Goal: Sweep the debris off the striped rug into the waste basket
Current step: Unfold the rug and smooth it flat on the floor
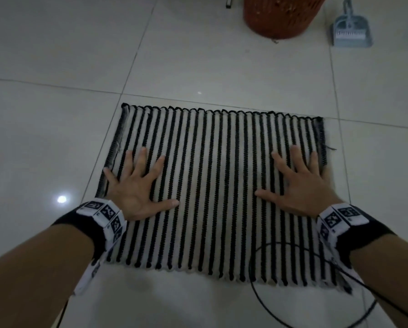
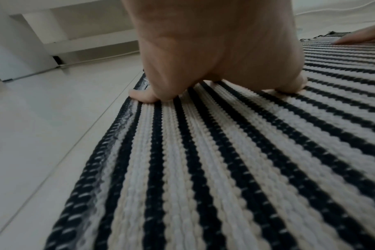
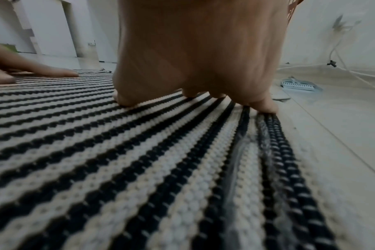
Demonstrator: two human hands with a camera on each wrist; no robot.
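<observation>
A black-and-white striped rug (image 1: 212, 185) lies flat on the tiled floor. My left hand (image 1: 136, 183) presses flat on the rug's left side with its fingers spread. My right hand (image 1: 297, 183) presses flat on the right side, fingers spread too. The wrist views show the left hand (image 2: 193, 50) and the right hand (image 3: 199, 55) resting fingertips-down on the rug (image 2: 225, 160) (image 3: 139, 160). The orange waste basket (image 1: 281, 15) stands beyond the rug, at the top. I see no debris on the rug; one small speck (image 1: 274, 40) lies by the basket's foot.
A grey dustpan with a brush (image 1: 352, 29) lies on the floor to the right of the basket, also seen low in the right wrist view as the dustpan (image 3: 300, 84). A black cable (image 1: 264, 294) loops over the rug's near right corner. White furniture (image 2: 21, 42) stands to the left.
</observation>
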